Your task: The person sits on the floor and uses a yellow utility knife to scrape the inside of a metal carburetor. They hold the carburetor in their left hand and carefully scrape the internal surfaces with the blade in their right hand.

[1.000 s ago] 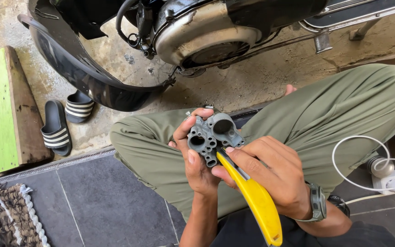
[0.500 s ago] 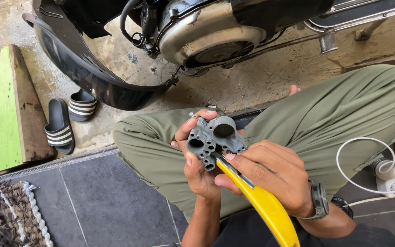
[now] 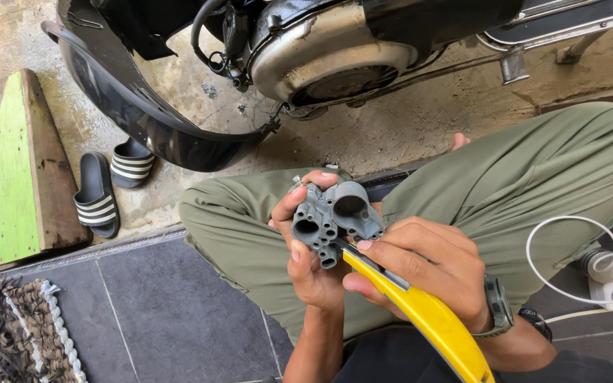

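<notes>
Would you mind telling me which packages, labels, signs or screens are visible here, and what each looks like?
None of those is in view. The nearest thing to one is a dark wristwatch on the right hand, its face turned away, beside the yellow-handled tool and grey metal part.

Soft daylight is filling the frame evenly, glare is shining on the engine cover (image 3: 335, 60) at top, shadows are staying faint, and focus is holding sharp throughout.
</notes>
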